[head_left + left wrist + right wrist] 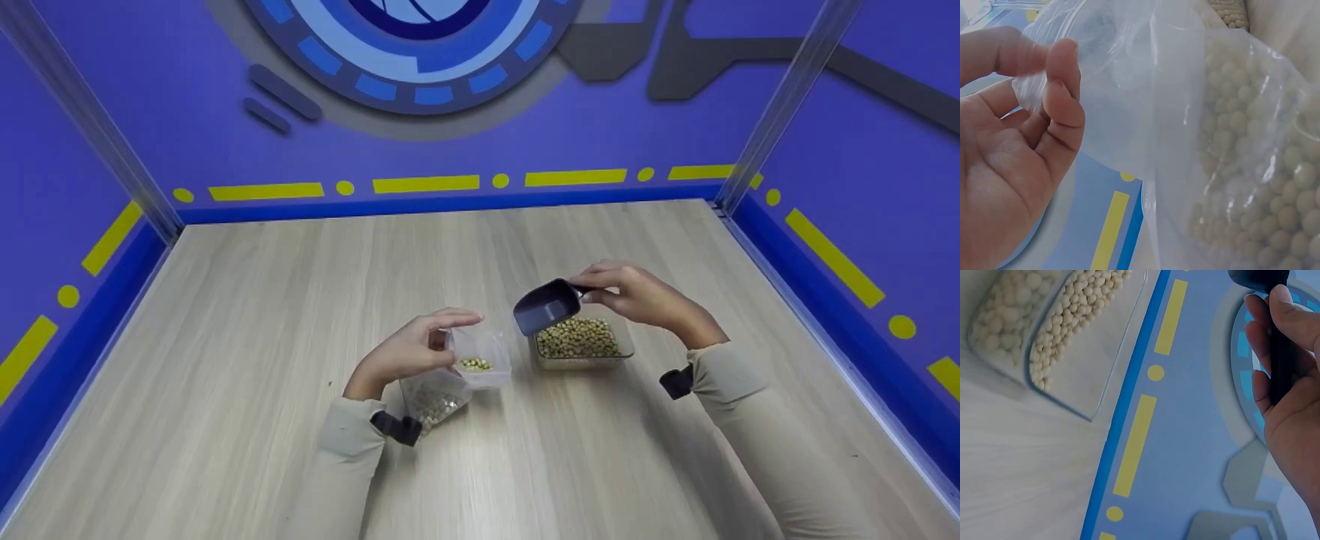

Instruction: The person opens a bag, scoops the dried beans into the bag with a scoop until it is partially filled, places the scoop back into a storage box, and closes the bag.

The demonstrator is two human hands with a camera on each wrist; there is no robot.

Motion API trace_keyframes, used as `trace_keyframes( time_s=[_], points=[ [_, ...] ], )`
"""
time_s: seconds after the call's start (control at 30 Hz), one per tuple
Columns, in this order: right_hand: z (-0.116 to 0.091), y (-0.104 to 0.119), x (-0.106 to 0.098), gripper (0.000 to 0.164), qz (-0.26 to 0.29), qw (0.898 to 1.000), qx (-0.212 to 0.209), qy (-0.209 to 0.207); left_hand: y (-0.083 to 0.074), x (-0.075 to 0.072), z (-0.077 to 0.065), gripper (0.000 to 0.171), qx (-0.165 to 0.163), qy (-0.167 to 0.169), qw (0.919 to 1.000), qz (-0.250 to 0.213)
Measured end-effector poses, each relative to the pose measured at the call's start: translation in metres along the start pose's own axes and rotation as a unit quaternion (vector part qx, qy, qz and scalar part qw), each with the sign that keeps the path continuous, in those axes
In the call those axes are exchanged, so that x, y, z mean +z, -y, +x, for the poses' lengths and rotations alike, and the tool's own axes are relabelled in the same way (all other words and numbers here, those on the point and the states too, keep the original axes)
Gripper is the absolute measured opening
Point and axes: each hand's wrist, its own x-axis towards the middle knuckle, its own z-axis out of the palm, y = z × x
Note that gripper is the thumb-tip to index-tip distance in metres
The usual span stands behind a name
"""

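My left hand [409, 349] pinches the rim of a clear plastic bag [491, 345], whose mouth gapes toward the right. Pale round dried peas or beans lie inside the bag; in the left wrist view they fill its lower part [1280, 225]. With my right hand [637, 292] I grip the handle of a black scoop [546, 307], seen from behind the fingers in the right wrist view [1281, 354]. The scoop is tilted over a clear rectangular container [585, 363] of the same peas or beans [577, 339]. No peas show in the scoop's bowl.
Both hands work above a light wood-grain table [247, 337]. Blue-purple panels [420, 161] with yellow dashes and dots rise at its back and sides. Dark wrist bands [396, 427] sit over the beige sleeves.
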Motion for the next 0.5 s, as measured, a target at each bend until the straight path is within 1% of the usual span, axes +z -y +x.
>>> trace_keyframes(
  time_s=[0.17,0.3,0.5],
  points=[
    [-0.006,-0.006,-0.008,0.033,-0.022,1.0,0.021,0.002,0.002,0.001,0.0,0.058,0.004,0.003,1.0,-0.008],
    [-0.012,-0.012,-0.014,0.033,-0.049,0.998,0.04,0.012,0.002,0.001,0.0,0.058,0.008,0.0,1.0,-0.002],
    [-0.017,-0.022,-0.021,0.029,-0.093,0.995,0.031,0.024,0.002,0.001,-0.001,0.058,0.012,-0.001,0.9999,0.001]
  ],
)
